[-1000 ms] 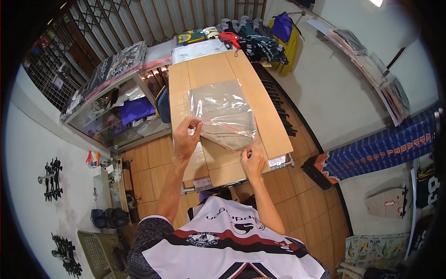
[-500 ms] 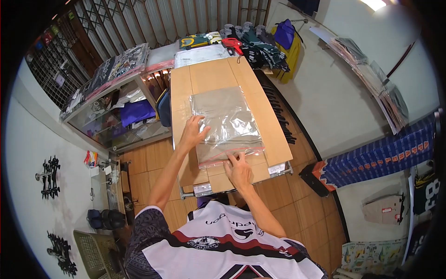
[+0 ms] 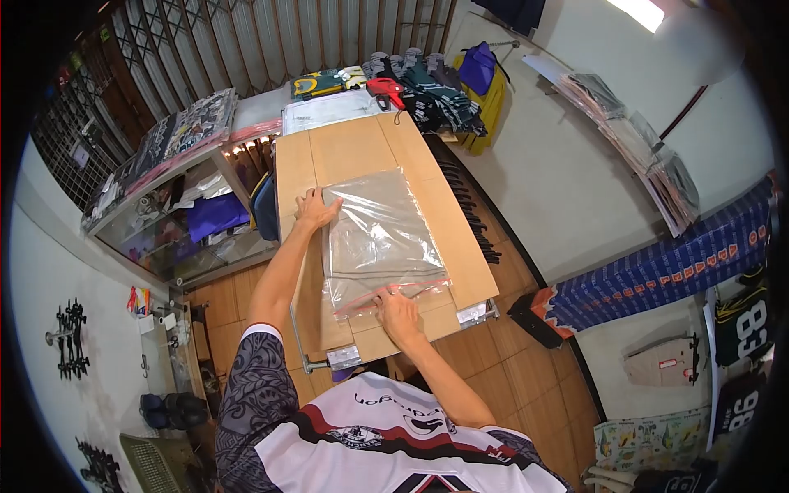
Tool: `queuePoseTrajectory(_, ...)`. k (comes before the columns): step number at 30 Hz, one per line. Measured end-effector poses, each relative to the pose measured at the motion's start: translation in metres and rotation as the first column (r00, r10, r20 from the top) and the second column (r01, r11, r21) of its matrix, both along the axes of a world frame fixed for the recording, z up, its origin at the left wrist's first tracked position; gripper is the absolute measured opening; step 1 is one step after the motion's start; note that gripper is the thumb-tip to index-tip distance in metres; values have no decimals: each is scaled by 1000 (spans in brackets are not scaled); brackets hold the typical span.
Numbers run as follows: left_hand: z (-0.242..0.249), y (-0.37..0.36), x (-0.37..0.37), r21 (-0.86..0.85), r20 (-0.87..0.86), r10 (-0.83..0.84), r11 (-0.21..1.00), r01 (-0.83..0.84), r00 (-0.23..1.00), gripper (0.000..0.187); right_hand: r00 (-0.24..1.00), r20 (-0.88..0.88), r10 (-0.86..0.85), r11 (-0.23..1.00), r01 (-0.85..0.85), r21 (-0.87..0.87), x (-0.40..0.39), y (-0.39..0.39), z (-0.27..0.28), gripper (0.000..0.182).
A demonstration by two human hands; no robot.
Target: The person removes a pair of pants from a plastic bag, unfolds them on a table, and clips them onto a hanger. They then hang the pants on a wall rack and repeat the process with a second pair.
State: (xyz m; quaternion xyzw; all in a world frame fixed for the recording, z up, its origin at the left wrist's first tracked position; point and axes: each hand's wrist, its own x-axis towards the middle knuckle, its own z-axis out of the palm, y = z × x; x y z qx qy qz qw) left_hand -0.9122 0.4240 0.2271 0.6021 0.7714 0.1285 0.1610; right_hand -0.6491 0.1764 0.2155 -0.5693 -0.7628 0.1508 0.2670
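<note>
A clear plastic bag [image 3: 382, 226] with a greyish-beige folded item inside lies flat on the cardboard-covered table [image 3: 345, 148]. Along its near edge runs a red strip. My left hand [image 3: 315, 209] rests at the bag's upper left edge, its fingers apart. At the near edge, my right hand [image 3: 399, 315] has its fingers bent together on the red strip; whether plastic is pinched between them is too small to tell.
Beyond the table's far edge are a red tool [image 3: 386, 93], papers [image 3: 333, 111] and dark garments [image 3: 440, 90]. A glass cabinet [image 3: 177, 205] stands left. Blue printed boxes [image 3: 657, 267] are at the right.
My left hand has moved up the bag to its upper left edge. My right hand stays by the red strip. The whole view has shifted slightly.
</note>
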Motion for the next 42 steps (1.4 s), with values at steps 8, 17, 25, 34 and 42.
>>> queuePoseTrajectory(8, 14, 0, 1, -94, 16, 7, 996, -5, 1000, 83, 998, 27, 54, 992, -51, -117, 15, -38, 29, 17)
queuePoseTrajectory(17, 15, 0, 3, -86, 4, 16, 996, -16, 1000, 78, 974, 72, 213, 951, -189, -245, 34, -80, 55, 17)
queuePoseTrajectory(25, 1, -17, 9, 282, 78, 146, 946, -162, 986, 71, 997, -53, 55, 979, -64, -193, 40, -82, 72, 26)
queuePoseTrajectory(34, -34, 38, -21, 81, 360, 373, 901, -427, 855, 36, 993, 101, -66, 997, 68, -24, 25, -68, 26, 56)
queuePoseTrajectory(42, -26, 61, -31, 124, 708, 276, 857, -499, 650, 24, 971, 197, -138, 985, 156, -78, 7, -52, 18, 82)
